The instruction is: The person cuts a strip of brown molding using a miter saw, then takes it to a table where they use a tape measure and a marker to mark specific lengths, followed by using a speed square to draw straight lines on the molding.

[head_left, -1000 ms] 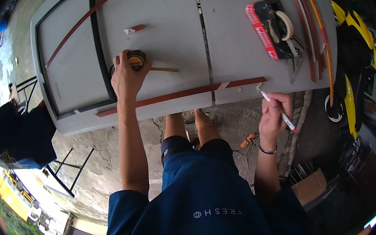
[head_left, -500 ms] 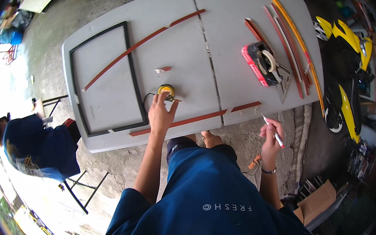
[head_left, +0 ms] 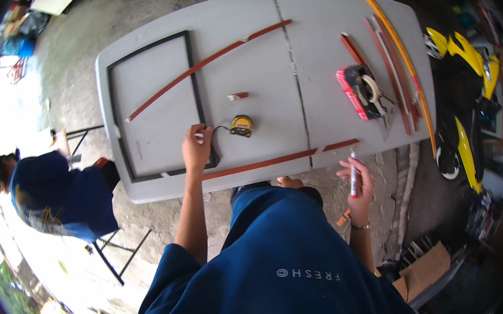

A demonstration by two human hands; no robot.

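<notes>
My left hand is by the right side of a black rectangular frame, fingers curled together around a small pale bit I cannot make out. Just to its right lies a yellow and black tape measure with a dark strap. Past the table's near edge, my right hand grips a white marker pen with a red end, its tip pointing up toward the table. A reddish-brown strip runs along the near edge, and a shorter strip continues its line.
Across the frame lies a long reddish-brown strip; a short piece sits near the tape measure. On the right are a tape dispenser, more strips and a long yellow bar. A person in dark blue is at left.
My left hand has left the tape measure and moved left to the frame's side. The marker in my right hand now stands more upright. The whole view has shifted slightly.
</notes>
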